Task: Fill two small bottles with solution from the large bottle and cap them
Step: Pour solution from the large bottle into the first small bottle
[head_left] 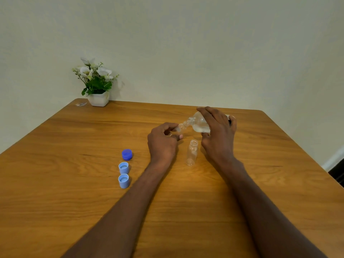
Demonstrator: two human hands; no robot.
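Head view
Left hand (163,140): fingers and thumb curled round a small bottle (180,127), held above the counter (74,146) and tipped, its mouth towards 2 o'clock.
Right hand (217,131): wrapped over the large bottle (199,123), tilted so its neck points towards 8 o'clock, down at the small bottle's mouth.
Key relation: the two mouths meet neck to neck, both long axes along one slanting 2-to-8 line; the pour depends on keeping that line.
Second small bottle (192,152): upright and uncapped, apparently empty, just at 6 o'clock of the large bottle, between the wrists, nearer the right hand.
Caps: dark blue cap (127,154) and two light blue caps (123,167) (124,181) in a row at 8 o'clock of the left hand, nearer it.
Step, judged: filling the first bottle.
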